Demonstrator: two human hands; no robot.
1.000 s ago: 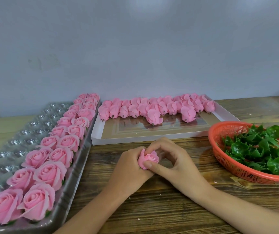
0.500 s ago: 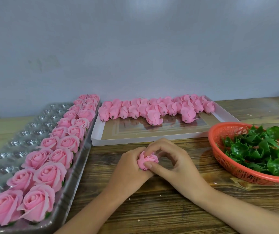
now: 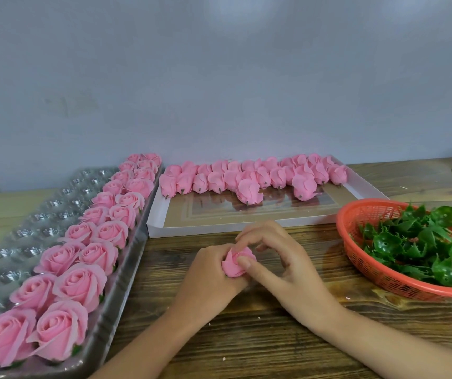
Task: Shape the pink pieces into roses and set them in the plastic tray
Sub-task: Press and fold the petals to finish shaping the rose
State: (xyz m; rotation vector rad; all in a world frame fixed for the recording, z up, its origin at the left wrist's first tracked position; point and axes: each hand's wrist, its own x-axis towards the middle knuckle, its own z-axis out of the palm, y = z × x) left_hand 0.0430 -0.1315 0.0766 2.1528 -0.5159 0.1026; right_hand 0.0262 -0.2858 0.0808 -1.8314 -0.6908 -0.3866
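Two hands on one pink piece [image 3: 235, 265], dead centre, just above the tabletop [image 3: 246, 337]. The left hand [image 3: 211, 274] wraps it from the side and below, fingers curled round the base. The right hand [image 3: 287, 269] comes in from the other side, thumb [image 3: 244, 263] pressed onto the outer petal and forefinger hooked over the top, so both are pinching the same bloom. It reads as mid-shaping: the petals look tight and bunched next to the open roses [image 3: 82, 283] seated in the tray [image 3: 28, 231].

Now the geometry that matters. The tray sits to the left of the hands, its long axis running from the near edge away to the wall, leaning a little right as it goes. Its two columns nearest the hands are full, front to back; the bare cups lie beyond them, further left. So the left hand is the closer one, yet the drop probably means reaching over a double row of finished blooms, and a low pass could brush them.

Behind the hands, a white box [image 3: 246, 214] holds a row of unshaped pieces [image 3: 246, 179] along its far side, so plenty of work remains. To the right, nearer the right hand, a red basket [image 3: 369, 265] carries green leaves [image 3: 416, 242]. Whether this piece already wears one cannot be told; the left hand hides its underside.
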